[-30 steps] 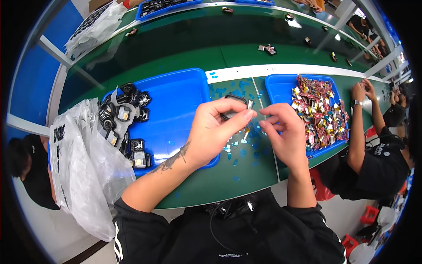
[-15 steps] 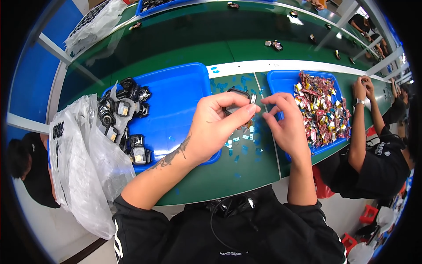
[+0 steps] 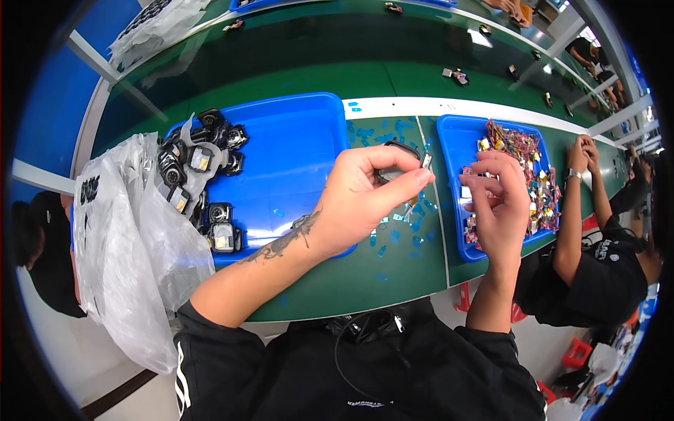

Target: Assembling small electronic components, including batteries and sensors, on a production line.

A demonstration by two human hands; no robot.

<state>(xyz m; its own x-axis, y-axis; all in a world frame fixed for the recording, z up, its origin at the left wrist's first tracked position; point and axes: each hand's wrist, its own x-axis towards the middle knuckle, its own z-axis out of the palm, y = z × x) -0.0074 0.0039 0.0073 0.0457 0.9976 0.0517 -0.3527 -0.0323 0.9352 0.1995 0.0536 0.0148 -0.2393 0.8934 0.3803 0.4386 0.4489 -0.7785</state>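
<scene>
My left hand is closed around a small black squarish device housing, pinching it between thumb and fingers above the green bench. A narrow whitish piece shows at the thumb tip; I cannot tell how it is attached. My right hand hovers over the right blue tray, fingers bent and apart, with nothing visible between them. That tray is heaped with small electronic parts in red, white and yellow. Blue film scraps lie scattered on the bench near my left hand.
At left, a larger blue tray contains several black housings and a crumpled clear plastic bag draped over its edge. Beyond a white rail runs a green conveyor carrying scattered parts. A co-worker's arms are at the right.
My right hand has moved right, away from the housing and over the parts tray. My left hand keeps its hold on the housing. The whole view has shifted slightly.
</scene>
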